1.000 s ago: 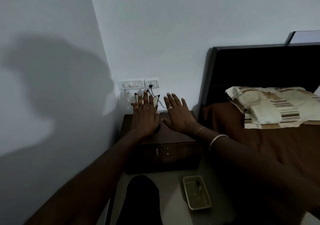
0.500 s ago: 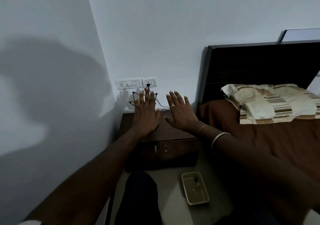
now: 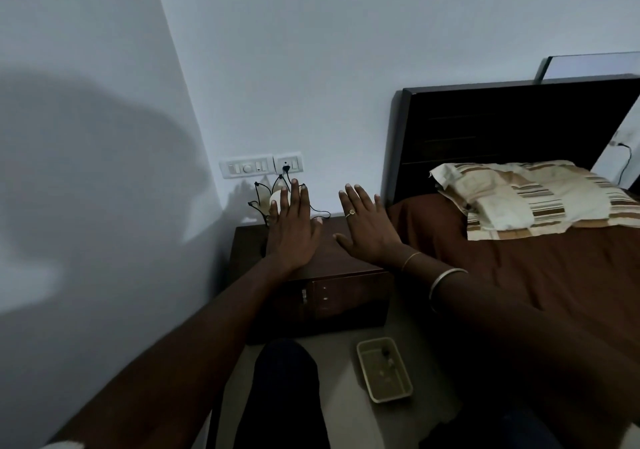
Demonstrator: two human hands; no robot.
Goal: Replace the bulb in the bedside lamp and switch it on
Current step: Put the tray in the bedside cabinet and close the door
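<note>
A small lamp with a black wire cage (image 3: pixel 260 196) and a pale bulb (image 3: pixel 276 197) stands at the back of a dark wooden bedside cabinet (image 3: pixel 346 296). Its black cord (image 3: pixel 320 212) runs up to a plug in the white wall socket (image 3: pixel 287 163). My left hand (image 3: pixel 292 229) is stretched flat, fingers apart, in front of the lamp and hides most of it. My right hand (image 3: pixel 369 232), wearing a ring, hovers flat over the cabinet top to the right. Neither hand holds anything.
A white switch panel (image 3: pixel 246 168) sits left of the socket. A shallow beige tray (image 3: pixel 384 369) with small items lies on the floor. A bed with a brown sheet (image 3: pixel 519 258), striped pillow (image 3: pixel 526 197) and dark headboard (image 3: pixel 502 130) is at the right. My dark-clothed knee (image 3: pixel 284 379) is below.
Both hands stay spread over the cabinet with little movement. The right hand has drifted slightly right, away from the left. The view has shifted a little.
</note>
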